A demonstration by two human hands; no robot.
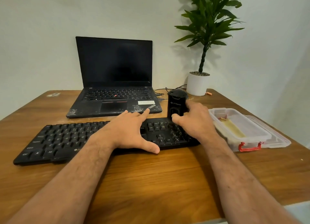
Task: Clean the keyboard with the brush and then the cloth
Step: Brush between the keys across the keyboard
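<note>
- Gripping a black cylindrical gadget (176, 104) at the keyboard's far right edge: right hand (195, 121) grip clamped round it, thumb in front, fingers behind; probably the brush tool, bristles not visible, cannot tell for sure.
- Resting flat on the keyboard (100, 138): left hand (129, 131), grip apart, fingers splayed, index tip reaching the laptop (114, 82) front edge, holding nothing.
- Lying across the middle of the desk (151, 181), keyboard skewed, left end nearer the camera.
- Risk: tipping the gadget onto the numpad keys if the hold slips; pressing down with the left palm likely shoving the keyboard into the laptop.
- Crowding on the right: clear plastic box (238, 129) with red latch just beside the keyboard end, something pale inside, maybe the cloth, unclear.
- Sitting behind: cables (161, 96) and potted plant (198, 84), possible snags for wide sweeps.
</note>
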